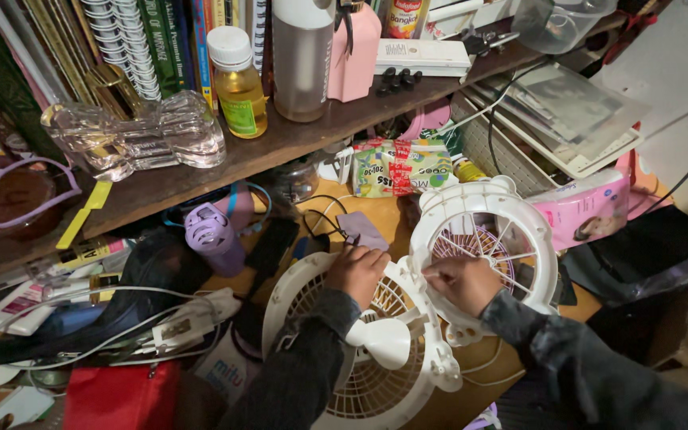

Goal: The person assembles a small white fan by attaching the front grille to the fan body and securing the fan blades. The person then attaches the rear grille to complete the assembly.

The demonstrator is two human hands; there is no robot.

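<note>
A white fan body (376, 374) with a round rear grille lies flat on the cluttered desk. My left hand (356, 271) rests closed on its upper rim. A white round front grille (483, 247) stands tilted beside it, to the right. My right hand (463, 283) grips the lower left edge of that grille, fingers curled through its spokes. A pink blade hub shows behind the spokes. Both sleeves are dark grey.
A wooden shelf (296, 139) above carries a yellow-liquid bottle (238, 84), a clear glass piece (133, 135), a pink bottle and books. A purple small fan (213, 235), white cables (121, 318), a red pouch (121, 394) and a pink package (587, 207) crowd the desk.
</note>
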